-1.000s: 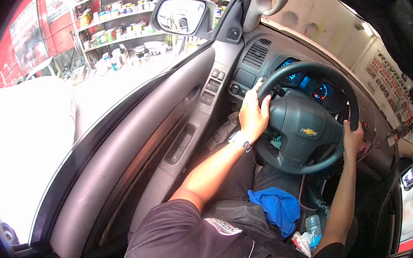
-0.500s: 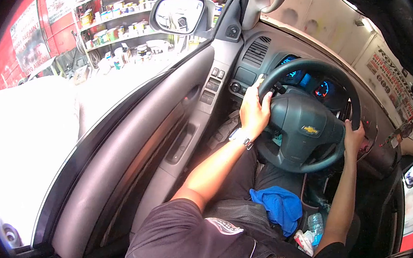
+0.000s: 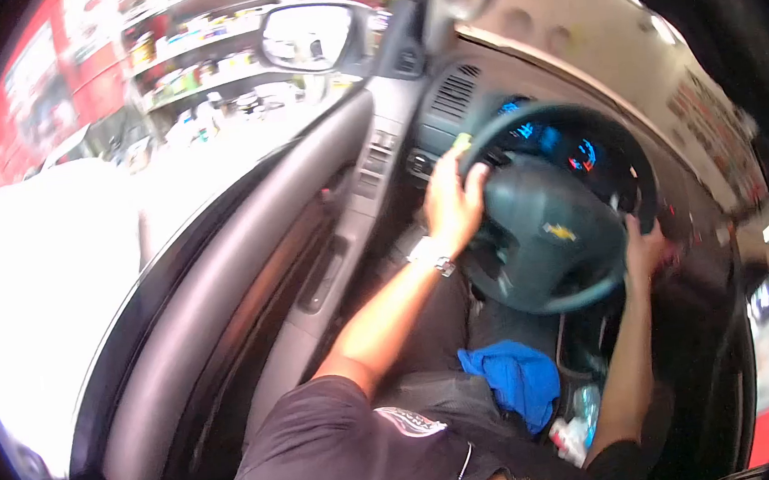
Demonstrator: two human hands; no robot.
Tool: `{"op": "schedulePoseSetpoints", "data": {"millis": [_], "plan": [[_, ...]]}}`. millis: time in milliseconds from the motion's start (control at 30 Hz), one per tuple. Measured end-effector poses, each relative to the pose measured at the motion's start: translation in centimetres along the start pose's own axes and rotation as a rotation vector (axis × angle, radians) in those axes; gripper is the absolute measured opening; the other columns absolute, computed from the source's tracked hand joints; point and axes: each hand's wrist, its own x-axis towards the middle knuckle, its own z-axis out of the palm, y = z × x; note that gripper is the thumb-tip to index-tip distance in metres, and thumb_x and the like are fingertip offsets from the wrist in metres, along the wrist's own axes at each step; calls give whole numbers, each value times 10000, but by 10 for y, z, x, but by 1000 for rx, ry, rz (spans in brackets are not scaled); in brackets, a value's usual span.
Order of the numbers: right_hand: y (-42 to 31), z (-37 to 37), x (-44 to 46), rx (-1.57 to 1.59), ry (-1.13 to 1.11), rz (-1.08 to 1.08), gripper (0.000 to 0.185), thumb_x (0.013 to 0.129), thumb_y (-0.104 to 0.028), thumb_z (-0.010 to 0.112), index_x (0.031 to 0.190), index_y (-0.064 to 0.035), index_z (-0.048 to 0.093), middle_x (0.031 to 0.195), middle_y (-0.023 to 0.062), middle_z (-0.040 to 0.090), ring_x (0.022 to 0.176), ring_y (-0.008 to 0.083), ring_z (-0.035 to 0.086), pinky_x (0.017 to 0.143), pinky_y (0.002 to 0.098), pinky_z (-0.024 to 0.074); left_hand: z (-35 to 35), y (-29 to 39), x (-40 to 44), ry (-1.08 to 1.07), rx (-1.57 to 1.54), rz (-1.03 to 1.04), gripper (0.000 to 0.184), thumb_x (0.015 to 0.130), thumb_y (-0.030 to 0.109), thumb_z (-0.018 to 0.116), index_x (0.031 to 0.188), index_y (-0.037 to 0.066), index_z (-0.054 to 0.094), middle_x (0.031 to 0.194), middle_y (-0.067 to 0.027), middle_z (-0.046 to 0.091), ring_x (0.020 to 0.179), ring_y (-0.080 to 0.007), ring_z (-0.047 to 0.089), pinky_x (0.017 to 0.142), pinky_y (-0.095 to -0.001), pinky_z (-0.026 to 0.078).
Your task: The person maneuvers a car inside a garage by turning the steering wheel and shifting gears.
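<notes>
A dark steering wheel (image 3: 536, 213) with a gold emblem at its hub stands in front of me. My left hand (image 3: 454, 202) is wrapped round the rim at the upper left, thumb on the inner side. On that wrist is a metal-banded watch (image 3: 432, 256). At the lower right of the rim, my right hand (image 3: 643, 252) grips with its thumb pointing up. Behind the wheel the instrument cluster (image 3: 584, 157) glows blue and red. A bright blue cloth (image 3: 517, 379) lies on my lap.
The driver's door (image 3: 252, 293) is at my left, with window switches (image 3: 375, 160) and a side mirror (image 3: 310, 38). A clear plastic bottle (image 3: 585, 402) lies right of my lap. Outside are shelves (image 3: 206, 77) of cans and a white, overexposed surface (image 3: 56, 296).
The view has swung slightly, so the car interior sits a little further left and up, and the picture is blurrier. Both hands keep their places on the steering wheel.
</notes>
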Motion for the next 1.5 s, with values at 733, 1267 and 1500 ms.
{"op": "schedulePoseSetpoints", "data": {"millis": [733, 1267, 1500], "plan": [[252, -100, -251, -202, 342, 316, 300, 970, -332, 658, 930, -37, 691, 832, 139, 712, 857, 338, 701, 789, 422, 534, 88, 71, 128, -623, 376, 428, 608, 994, 613, 512, 1174, 63, 698, 949, -265, 706, 957, -462, 671, 800, -478, 514], [185, -50, -229, 149, 65, 228, 400, 960, -328, 637, 693, -31, 650, 706, 142, 684, 630, 291, 654, 621, 417, 481, 28, 43, 90, -463, 319, 33, 507, 1058, 466, 491, 1204, 14, 667, 916, -151, 710, 811, -244, 645, 775, -352, 505], [168, -15, -190, -163, 280, 102, 506, 934, -403, 655, 602, -43, 530, 640, 203, 575, 621, 423, 593, 575, 508, 429, -7, -32, -78, -69, -509, -922, 752, 1017, 699, 342, 1334, 46, 538, 1027, -102, 647, 790, -237, 601, 740, -383, 496]]}}
